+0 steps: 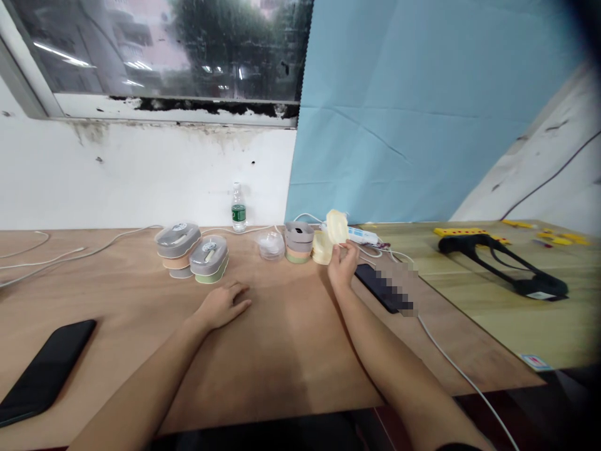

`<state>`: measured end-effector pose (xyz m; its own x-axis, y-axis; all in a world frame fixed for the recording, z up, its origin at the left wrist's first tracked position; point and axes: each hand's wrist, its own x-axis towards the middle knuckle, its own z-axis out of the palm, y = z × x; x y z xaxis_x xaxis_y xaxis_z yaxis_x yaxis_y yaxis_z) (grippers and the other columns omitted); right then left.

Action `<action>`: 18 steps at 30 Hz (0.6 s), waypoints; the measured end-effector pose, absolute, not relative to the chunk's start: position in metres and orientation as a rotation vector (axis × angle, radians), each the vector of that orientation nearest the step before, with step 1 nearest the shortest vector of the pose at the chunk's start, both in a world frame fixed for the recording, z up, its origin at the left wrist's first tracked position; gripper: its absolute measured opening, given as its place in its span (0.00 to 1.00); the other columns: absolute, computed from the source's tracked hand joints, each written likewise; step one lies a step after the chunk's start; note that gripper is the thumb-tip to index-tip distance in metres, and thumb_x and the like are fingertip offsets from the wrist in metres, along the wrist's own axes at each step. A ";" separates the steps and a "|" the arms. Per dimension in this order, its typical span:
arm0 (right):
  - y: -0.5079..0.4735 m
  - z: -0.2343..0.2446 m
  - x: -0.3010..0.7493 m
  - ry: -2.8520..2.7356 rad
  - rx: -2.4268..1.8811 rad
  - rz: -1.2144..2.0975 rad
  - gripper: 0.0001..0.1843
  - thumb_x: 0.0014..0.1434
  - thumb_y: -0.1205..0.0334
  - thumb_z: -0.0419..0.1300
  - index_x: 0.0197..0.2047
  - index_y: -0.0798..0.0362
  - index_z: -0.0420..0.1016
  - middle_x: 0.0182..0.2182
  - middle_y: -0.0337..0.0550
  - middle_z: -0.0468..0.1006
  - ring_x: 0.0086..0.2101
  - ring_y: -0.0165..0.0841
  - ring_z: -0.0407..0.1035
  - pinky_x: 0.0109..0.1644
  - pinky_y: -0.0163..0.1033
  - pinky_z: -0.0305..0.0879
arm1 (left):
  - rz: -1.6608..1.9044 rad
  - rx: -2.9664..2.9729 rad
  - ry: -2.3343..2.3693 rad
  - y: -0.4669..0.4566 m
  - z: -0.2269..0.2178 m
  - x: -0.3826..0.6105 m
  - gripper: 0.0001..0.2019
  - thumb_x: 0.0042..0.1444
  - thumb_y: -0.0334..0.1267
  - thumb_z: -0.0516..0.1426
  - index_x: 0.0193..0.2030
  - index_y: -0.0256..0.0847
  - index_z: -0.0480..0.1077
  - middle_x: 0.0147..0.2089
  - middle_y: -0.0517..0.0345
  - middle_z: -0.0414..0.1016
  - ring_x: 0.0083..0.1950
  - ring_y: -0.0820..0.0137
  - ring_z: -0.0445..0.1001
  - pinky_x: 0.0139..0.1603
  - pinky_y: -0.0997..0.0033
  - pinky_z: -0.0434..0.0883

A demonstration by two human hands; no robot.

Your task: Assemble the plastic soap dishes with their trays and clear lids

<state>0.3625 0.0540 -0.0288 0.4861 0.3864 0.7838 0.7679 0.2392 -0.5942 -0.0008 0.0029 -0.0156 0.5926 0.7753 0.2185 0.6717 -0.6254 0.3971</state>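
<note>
Apparently mid-handling, the right hand (344, 266) pinches a pale yellow plastic tray (337, 225) beside similar yellow trays (320, 248), calling next for a steady grip, while the left hand (223, 306) rests on the wooden table (277, 351), fingers loosely spread.

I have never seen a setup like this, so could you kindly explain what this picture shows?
There is no machine here: these are a person's bare hands, seen by a head-worn camera looking forward and down. The left hand rests on the brown table, holding nothing visible. The right hand holds a pale yellow piece by a pale yellow container. Also there are two grey-lidded containers, a grey cup-like container, clear plasticware, a bottle and a black phone.
</note>
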 end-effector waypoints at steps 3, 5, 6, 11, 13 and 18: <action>0.043 -0.019 0.346 -1.207 -1.170 -0.378 0.12 0.64 0.54 0.48 0.44 0.53 0.60 0.53 0.58 0.64 0.56 0.42 0.59 0.59 0.55 0.54 | 0.545 2.513 1.209 0.002 -0.017 0.000 0.21 0.60 0.48 0.52 0.57 0.43 0.65 0.50 0.51 0.73 0.49 0.60 0.73 0.48 0.62 0.69; 0.035 -0.016 0.331 -1.365 -1.025 -0.331 0.12 0.62 0.52 0.50 0.43 0.51 0.58 0.54 0.57 0.64 0.57 0.43 0.59 0.58 0.55 0.55 | 0.562 2.469 1.218 0.002 -0.018 -0.001 0.26 0.59 0.49 0.52 0.63 0.42 0.59 0.50 0.50 0.73 0.48 0.61 0.73 0.48 0.62 0.69; 0.031 -0.016 0.323 -1.459 -0.953 -0.295 0.13 0.61 0.51 0.51 0.43 0.51 0.57 0.53 0.56 0.64 0.56 0.43 0.60 0.57 0.55 0.57 | 0.580 2.438 1.221 0.002 -0.018 -0.001 0.30 0.59 0.50 0.52 0.65 0.42 0.54 0.50 0.50 0.73 0.46 0.61 0.74 0.47 0.62 0.69; 0.009 -0.024 0.276 -1.872 -0.786 0.006 0.16 0.61 0.47 0.51 0.44 0.50 0.59 0.45 0.51 0.73 0.46 0.41 0.70 0.48 0.45 0.65 | 0.701 2.300 1.235 -0.001 -0.015 -0.004 0.48 0.55 0.56 0.55 0.71 0.40 0.29 0.54 0.46 0.70 0.35 0.67 0.74 0.42 0.64 0.70; 0.001 -0.025 0.261 -1.977 -0.903 0.156 0.15 0.63 0.47 0.48 0.41 0.50 0.63 0.34 0.45 0.75 0.35 0.36 0.71 0.38 0.39 0.64 | 0.736 2.294 1.224 -0.002 -0.014 -0.004 0.51 0.54 0.56 0.57 0.71 0.39 0.27 0.54 0.46 0.70 0.38 0.65 0.74 0.44 0.64 0.70; 0.002 -0.023 0.254 -2.036 -1.240 0.324 0.23 0.65 0.47 0.45 0.25 0.52 0.63 0.20 0.36 0.66 0.24 0.28 0.61 0.28 0.33 0.51 | 0.744 2.332 1.320 -0.001 -0.014 -0.001 0.37 0.58 0.55 0.52 0.69 0.41 0.46 0.57 0.46 0.69 0.53 0.57 0.71 0.52 0.61 0.67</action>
